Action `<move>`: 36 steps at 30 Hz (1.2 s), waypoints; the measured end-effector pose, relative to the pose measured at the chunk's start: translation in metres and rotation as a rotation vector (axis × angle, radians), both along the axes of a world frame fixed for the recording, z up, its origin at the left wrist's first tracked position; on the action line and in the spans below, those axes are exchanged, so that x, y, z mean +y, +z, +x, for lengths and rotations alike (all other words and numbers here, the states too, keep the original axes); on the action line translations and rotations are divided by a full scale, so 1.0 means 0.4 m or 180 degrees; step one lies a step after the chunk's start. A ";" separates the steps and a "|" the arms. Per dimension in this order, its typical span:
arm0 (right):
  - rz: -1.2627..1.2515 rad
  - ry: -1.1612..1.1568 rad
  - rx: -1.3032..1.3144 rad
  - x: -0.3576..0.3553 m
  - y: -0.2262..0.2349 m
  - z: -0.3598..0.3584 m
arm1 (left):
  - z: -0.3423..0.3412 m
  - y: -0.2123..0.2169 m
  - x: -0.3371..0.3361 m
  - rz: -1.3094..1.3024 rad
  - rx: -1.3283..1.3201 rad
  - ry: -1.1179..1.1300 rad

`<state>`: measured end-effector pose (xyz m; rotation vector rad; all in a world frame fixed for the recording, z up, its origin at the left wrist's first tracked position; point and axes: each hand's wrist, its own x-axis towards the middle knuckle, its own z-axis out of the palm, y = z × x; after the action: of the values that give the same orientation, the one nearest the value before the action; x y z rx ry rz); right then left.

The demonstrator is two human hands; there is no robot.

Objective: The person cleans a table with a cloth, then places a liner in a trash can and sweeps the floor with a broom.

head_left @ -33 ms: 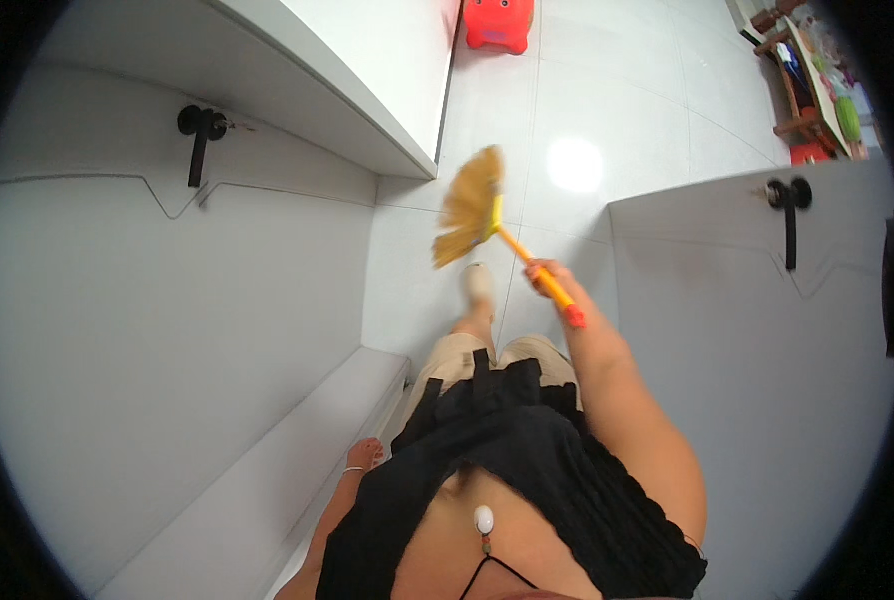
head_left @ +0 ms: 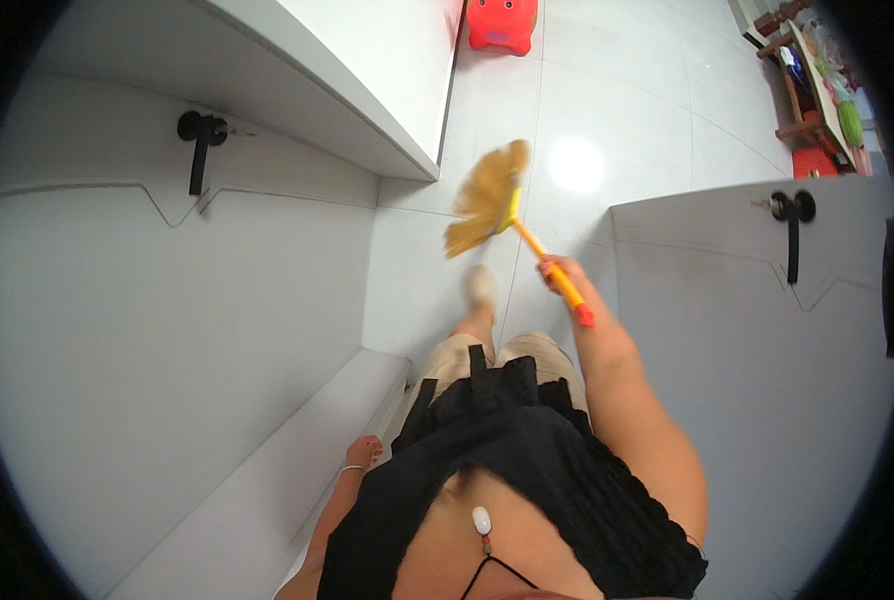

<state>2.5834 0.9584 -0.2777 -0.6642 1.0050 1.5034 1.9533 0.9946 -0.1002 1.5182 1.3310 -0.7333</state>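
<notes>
My right hand (head_left: 559,272), stretched out ahead, is wrapped round the yellow handle of a broom (head_left: 489,192). The handle's red end cap lies along my forearm, and the fan of tan bristles points forward and left over the white tile floor (head_left: 487,110). Motion blurs the bristles a little; whether they touch the floor I cannot tell. My left hand (head_left: 365,450) hangs low at my left side with its fingers loosely curled and nothing showing in them. It is nearest to the pale ledge (head_left: 297,425) along the left panel.
Grey panels with black lever handles (head_left: 199,150) stand on both sides of me, leaving a narrow passage. A white cabinet edge (head_left: 407,155) juts in at the left. Farther off are a red animal-shaped toy (head_left: 502,25) and, at the right, a wooden shelf (head_left: 812,95) with goods.
The broom and my right hand have shifted slightly to the right, and the bristles have swung a little forward. My left hand has stayed at my side.
</notes>
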 end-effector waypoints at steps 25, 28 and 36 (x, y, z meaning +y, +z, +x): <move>0.0199 -0.1196 -0.0437 0.136 0.025 1.141 | 1.307 0.106 0.715 -0.0590 0.0012 0.1170; -0.0439 -0.1253 -0.1125 0.116 0.112 1.232 | 1.437 0.110 0.762 -0.0520 -0.0085 0.1285; 0.0143 -0.1785 -0.1370 0.406 0.412 1.340 | 1.642 0.037 0.915 -0.0124 0.0084 -0.0276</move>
<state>3.1194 1.1206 -0.1131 -0.5784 0.7379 0.8428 2.6099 1.3607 -0.0853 1.5476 1.2694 -0.8320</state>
